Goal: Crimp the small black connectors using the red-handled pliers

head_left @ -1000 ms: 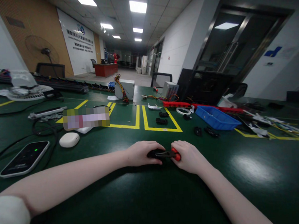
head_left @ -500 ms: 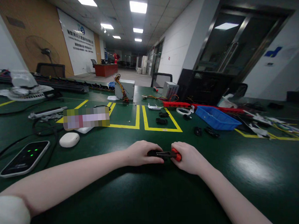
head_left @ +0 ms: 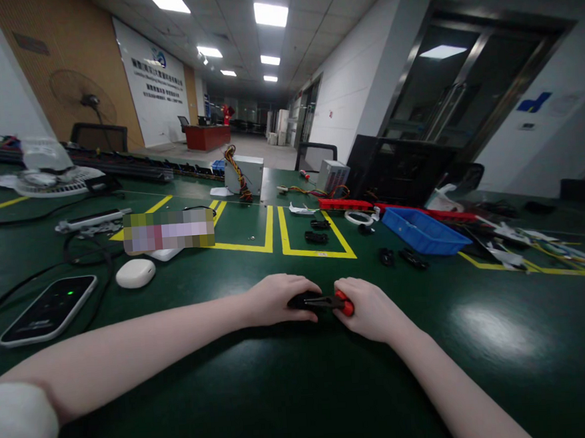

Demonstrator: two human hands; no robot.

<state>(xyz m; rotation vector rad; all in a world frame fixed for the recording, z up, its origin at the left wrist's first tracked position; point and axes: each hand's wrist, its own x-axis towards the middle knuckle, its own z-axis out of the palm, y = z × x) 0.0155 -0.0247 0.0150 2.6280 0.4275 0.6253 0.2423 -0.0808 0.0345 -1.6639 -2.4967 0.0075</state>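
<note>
My left hand (head_left: 281, 300) is closed around a small black part (head_left: 298, 301), most of which its fingers hide. In my right hand (head_left: 366, 305) is a pair of pliers (head_left: 326, 302) with red-orange handles and long narrow jaws. The jaws point left and meet the black part; whether they grip it I cannot tell. Both hands are low over the dark green table (head_left: 294, 392). Beyond them, small black parts (head_left: 316, 236) lie inside a yellow-taped rectangle, and more black pieces (head_left: 414, 258) rest to the right.
A blue tray (head_left: 426, 231) stands at the right, near a red strip (head_left: 346, 204) and a white ring (head_left: 359, 217). At left are a phone-like device (head_left: 51, 310), a white case (head_left: 135, 274) and black cables. Metal power supplies (head_left: 249, 175) stand at the back.
My left hand has shifted very slightly, and a little more of the black part shows beside the jaws. The pliers stay in my right hand. Fewer green lights glow on the device.
</note>
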